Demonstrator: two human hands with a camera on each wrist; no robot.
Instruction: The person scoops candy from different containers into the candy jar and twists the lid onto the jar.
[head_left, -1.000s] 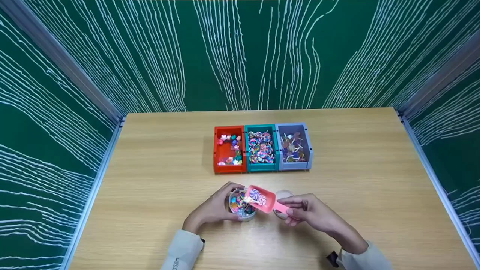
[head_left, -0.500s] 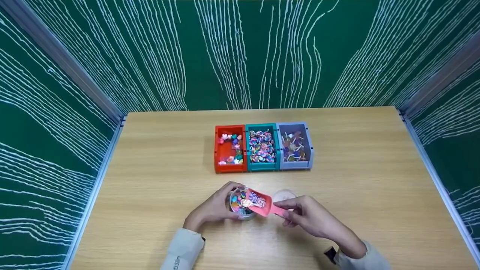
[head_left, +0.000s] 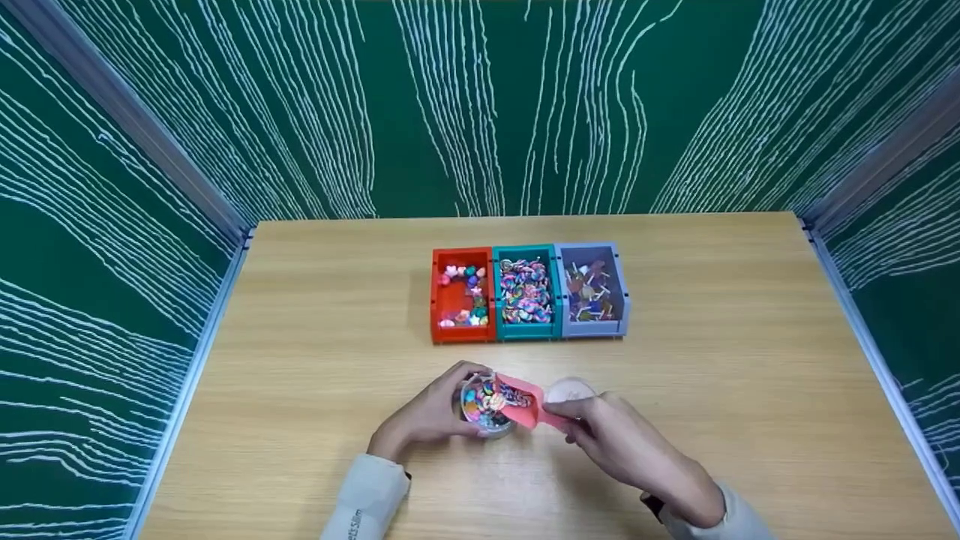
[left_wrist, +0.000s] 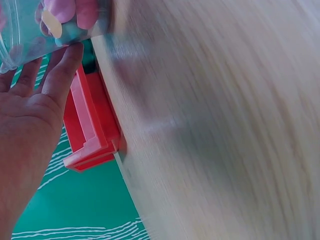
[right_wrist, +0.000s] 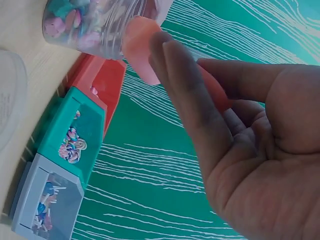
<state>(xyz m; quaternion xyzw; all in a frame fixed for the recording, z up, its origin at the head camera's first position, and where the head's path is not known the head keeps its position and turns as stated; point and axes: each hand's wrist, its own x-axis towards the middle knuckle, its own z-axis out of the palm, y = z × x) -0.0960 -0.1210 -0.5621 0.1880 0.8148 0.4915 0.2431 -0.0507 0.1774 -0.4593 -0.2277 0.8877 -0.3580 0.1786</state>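
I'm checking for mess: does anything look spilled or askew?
Nothing stands out. The three bins sit in an even row, the left hand holds the jar, the right hand holds the pink scoop at its mouth, and no spilled pieces show.

More a lab booth than a home: green panels (head_left: 690, 82) with white wavy lines wall in three sides of a wood-grain desk (head_left: 337, 315), and grey metal posts (head_left: 142, 112) stand at its far corners

I see a pink scoop (head_left: 525, 416) bearing swirled lollipop charms (head_left: 514, 396), its lip over the open, clear jar (right_wrist: 112, 34) of colourful pieces (head_left: 474, 405).
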